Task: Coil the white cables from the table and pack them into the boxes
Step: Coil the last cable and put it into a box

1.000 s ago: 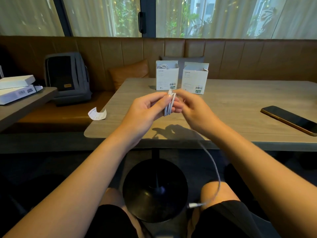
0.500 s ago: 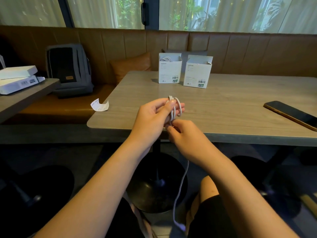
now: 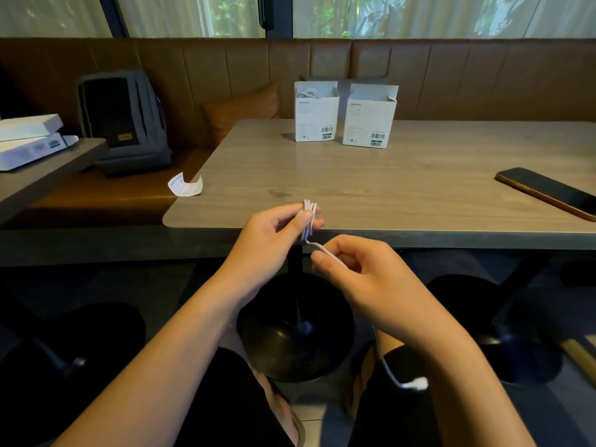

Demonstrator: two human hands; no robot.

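Left hand (image 3: 274, 232) pinched the white cable (image 3: 308, 217) coil between thumb and fingers, just over the near edge of the table (image 3: 387, 188). Right hand (image 3: 361, 272) sat just below and right of that grip, fingers curled round the loose strand leaving the coil. Tail ran down past the right wrist; its plug (image 3: 417, 383) hung free below. Two open boxes (image 3: 369, 124) stood side by side well beyond the coil, the left one already holding a cable. Phone (image 3: 548, 191) lay far right of the grip.
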